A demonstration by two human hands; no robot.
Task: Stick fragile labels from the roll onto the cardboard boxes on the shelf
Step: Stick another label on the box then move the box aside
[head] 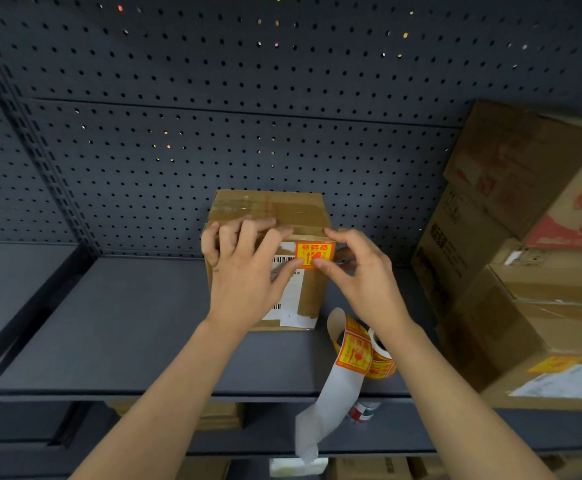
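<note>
Your left hand (248, 275), fingers spread, braces a cardboard box (312, 297) on the shelf (126, 323); your right hand (362, 271), fingers loosely curved, presses its thumb on the fragile label (312, 252).

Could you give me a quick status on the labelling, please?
Left hand flat on the small box, steadying it. Right hand thumb pressing the fragile label onto its front. Label roll on the shelf beside it, nothing blocking.

Both arms reach forward, left hand (248, 271) flat, fingers spread, right hand (362, 271) loosely curved, thumb pressing.
</note>
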